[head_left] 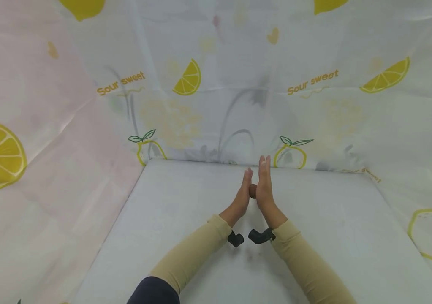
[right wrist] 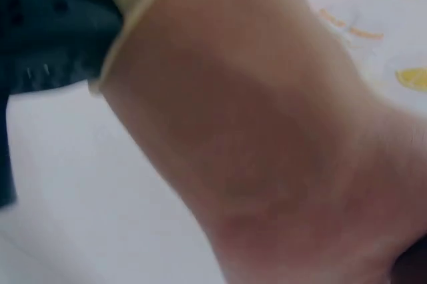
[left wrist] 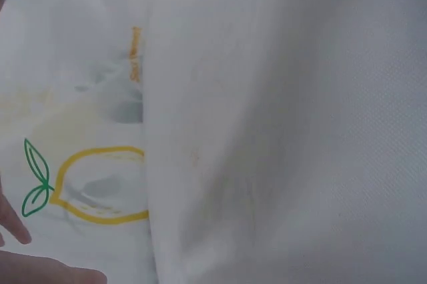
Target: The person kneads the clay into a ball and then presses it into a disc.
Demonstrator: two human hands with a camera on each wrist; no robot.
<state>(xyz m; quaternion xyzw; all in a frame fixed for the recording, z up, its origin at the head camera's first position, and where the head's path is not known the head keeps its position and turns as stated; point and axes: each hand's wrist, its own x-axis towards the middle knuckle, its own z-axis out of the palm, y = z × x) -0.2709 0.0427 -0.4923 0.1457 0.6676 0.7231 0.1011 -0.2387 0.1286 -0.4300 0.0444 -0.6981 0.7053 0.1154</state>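
A small dark brown ball [head_left: 253, 191] sits between the two palms, raised over the white table [head_left: 185, 198]. My left hand [head_left: 243, 195] presses it from the left, its fingers straight and pointing away. From the other side my right hand [head_left: 264, 188] lies flat against the ball, fingers also extended and reaching a little farther forward. In the left wrist view only some fingertips [left wrist: 87, 276] show at the lower left. A bare wrist [right wrist: 247, 111] fills most of the right wrist view, with a dark brown edge of the ball [right wrist: 412, 265] at its lower right corner.
A lemon-print sheet [head_left: 208, 114] hangs behind the table and along both sides. Black wrist mounts [head_left: 261, 236] stick out below the beige sleeves [head_left: 196, 249]. The table's far edge [head_left: 200, 161] runs just beyond the fingertips.
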